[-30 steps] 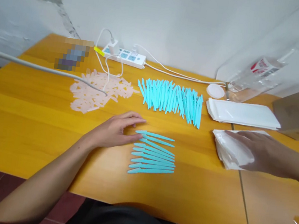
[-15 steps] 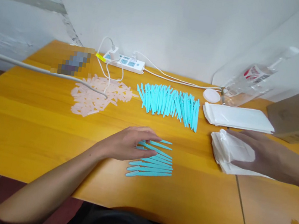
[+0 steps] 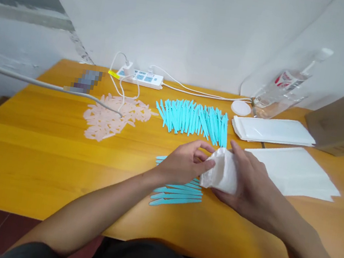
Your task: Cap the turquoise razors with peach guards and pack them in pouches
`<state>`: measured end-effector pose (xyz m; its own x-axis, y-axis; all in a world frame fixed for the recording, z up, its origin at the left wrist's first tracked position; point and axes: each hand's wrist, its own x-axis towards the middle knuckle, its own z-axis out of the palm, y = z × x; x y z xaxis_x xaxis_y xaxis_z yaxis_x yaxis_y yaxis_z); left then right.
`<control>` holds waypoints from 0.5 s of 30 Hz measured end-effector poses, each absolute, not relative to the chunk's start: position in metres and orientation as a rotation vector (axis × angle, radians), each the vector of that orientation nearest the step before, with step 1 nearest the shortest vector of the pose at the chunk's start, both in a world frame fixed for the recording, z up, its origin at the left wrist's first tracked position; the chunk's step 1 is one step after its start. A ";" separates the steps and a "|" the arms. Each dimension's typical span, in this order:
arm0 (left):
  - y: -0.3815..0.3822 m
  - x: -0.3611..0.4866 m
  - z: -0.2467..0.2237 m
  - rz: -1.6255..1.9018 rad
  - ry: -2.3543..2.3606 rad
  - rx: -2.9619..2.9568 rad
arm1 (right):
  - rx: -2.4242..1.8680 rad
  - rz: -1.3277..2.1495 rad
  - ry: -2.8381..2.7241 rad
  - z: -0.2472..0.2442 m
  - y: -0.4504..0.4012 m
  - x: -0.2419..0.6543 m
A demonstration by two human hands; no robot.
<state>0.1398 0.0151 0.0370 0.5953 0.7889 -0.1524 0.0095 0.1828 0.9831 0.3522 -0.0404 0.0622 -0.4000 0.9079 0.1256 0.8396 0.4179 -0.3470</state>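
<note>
A white padded envelope [image 3: 222,171] is held above the table, its mouth gaping toward the left. My right hand [image 3: 250,179] is wrapped round its body, thumb on the far side and fingers underneath. At the mouth, my left hand [image 3: 183,163] has its thumb and fingers closed on the edge. Beneath the left hand lies a row of turquoise knife-shaped plastic pieces [image 3: 177,199], side by side and partly covered by the hand. More turquoise pieces [image 3: 189,118] form a dense row farther back.
Pale pink pieces [image 3: 111,120] lie heaped at left, with a grey cable [image 3: 77,93] in front. At the back are a power strip [image 3: 147,80], a white round lid [image 3: 240,108] and a clear bottle [image 3: 277,93]. White envelopes [image 3: 295,171] and a cardboard box [image 3: 343,124] occupy the right.
My right hand has brought an envelope left from the stack, and its mouth is now spread. My left hand has moved right from over the turquoise pieces to the envelope.
</note>
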 end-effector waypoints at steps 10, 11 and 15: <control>0.051 0.109 0.031 0.175 1.033 2.378 | -1.723 0.571 -2.201 0.042 -0.060 0.373; 0.049 0.112 0.028 0.111 1.029 2.438 | -1.715 0.575 -2.207 0.041 -0.061 0.371; 0.049 0.121 0.018 0.059 1.034 2.496 | -1.655 0.614 -2.224 0.043 -0.061 0.361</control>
<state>0.1206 0.0489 0.0181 0.7199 0.6829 -0.1240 0.6642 -0.6261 0.4086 0.3608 -0.0606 0.0426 -0.2908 0.9567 -0.0130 0.8281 0.2449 -0.5043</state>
